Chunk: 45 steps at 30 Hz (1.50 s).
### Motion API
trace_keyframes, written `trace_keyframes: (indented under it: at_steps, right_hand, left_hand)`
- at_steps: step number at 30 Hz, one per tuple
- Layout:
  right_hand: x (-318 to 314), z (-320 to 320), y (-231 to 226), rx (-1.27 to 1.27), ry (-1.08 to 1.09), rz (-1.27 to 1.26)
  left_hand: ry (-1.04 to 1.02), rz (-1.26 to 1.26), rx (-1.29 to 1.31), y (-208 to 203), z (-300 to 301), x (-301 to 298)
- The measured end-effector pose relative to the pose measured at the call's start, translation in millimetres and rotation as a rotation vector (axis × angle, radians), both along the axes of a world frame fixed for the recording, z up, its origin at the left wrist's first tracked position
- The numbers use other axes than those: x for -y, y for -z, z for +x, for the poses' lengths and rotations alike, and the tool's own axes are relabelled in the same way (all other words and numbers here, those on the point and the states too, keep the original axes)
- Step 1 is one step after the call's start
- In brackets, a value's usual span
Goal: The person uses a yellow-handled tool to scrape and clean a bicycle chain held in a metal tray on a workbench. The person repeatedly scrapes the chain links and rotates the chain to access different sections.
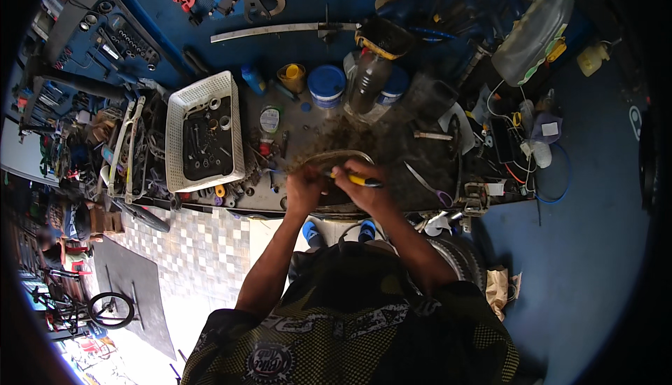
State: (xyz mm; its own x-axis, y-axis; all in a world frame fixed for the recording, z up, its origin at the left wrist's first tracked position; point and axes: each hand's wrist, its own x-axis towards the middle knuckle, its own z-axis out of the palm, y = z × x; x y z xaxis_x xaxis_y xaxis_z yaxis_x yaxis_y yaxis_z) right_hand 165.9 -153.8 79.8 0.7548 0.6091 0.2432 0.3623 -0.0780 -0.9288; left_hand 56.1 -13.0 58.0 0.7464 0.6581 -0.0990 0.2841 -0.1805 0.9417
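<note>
My right hand is closed around a yellow-and-black handled tool at the front of the workbench. The tool's tip is hidden by my fingers. Just to its left, my left hand has its fingers curled in close to the tool; what they grip cannot be made out. Behind both hands, a curved, pale-edged piece arches over the bench, with its lower part covered by my hands. A dark, dirty patch spreads on the benchtop beyond it.
A white plastic basket with small tools stands at left. Blue tub, yellow cup and dark bottle line the back. Purple-handled scissors lie at right, near a bench vise. A clear bottle hangs upper right.
</note>
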Motion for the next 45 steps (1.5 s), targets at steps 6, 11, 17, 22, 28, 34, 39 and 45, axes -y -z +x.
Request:
trace_keyframes:
  at_steps: [6, 11, 17, 22, 28, 34, 39, 45]
  right_hand:
    - [0, -3, -9, -0.085, 0.023, -0.061]
    - [-3, -2, -16, -0.214, 0.099, 0.026]
    - [2, 0, -7, -0.047, -0.001, 0.040]
    - [4, 1, -4, -0.058, -0.044, -0.022]
    - [4, 2, -18, 0.101, 0.018, 0.095]
    - [3, -6, -17, 0.151, 0.036, 0.176]
    - [20, 16, 16, -0.025, 0.096, -0.181]
    - [38, 4, 46, -0.260, 0.005, -0.159]
  left_hand:
    - [0.033, 0.051, 0.037, 3, -1, -7]
    - [-0.015, -0.069, 0.027, -2, -1, -3]
    - [-0.018, -0.068, 0.041, -7, -1, -4]
    - [0.010, 0.068, 0.059, -11, -1, -6]
    - [-0.013, -0.023, 0.110, -15, 1, -4]
    - [0.002, 0.028, 0.094, -12, 1, -7]
    - [-0.013, -0.418, 0.311, -13, -4, -6]
    - [0.003, -0.573, 0.284, -25, -10, -11]
